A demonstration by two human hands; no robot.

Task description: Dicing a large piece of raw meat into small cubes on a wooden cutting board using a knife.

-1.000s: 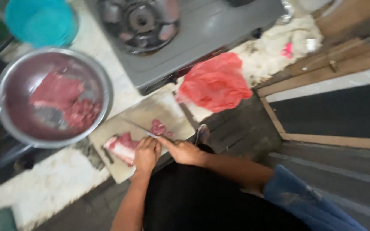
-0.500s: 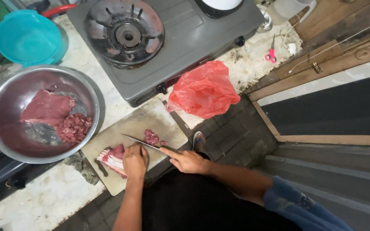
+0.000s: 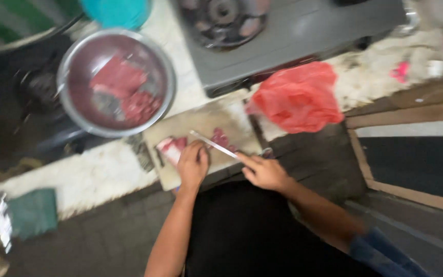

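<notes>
My left hand (image 3: pixel 193 165) presses down on a slab of raw red meat (image 3: pixel 170 147) at the near left of a pale cutting board (image 3: pixel 201 120). My right hand (image 3: pixel 263 173) grips the handle of a knife (image 3: pixel 213 144), whose blade lies across the board just beyond my left hand's fingers. A small pile of cut meat pieces (image 3: pixel 223 138) sits on the far side of the blade. The frame is motion-blurred.
A metal bowl (image 3: pixel 73 61) holding more raw meat stands left of the board. A red plastic bag (image 3: pixel 298 97) lies to the right. Behind are a grey gas stove (image 3: pixel 293 31) and a teal tub (image 3: pixel 116 10). A green cloth (image 3: pixel 32 211) lies at the near left.
The view has swung, so everything sits further right and lower in frame. My hands keep the same hold on meat and knife at the board.
</notes>
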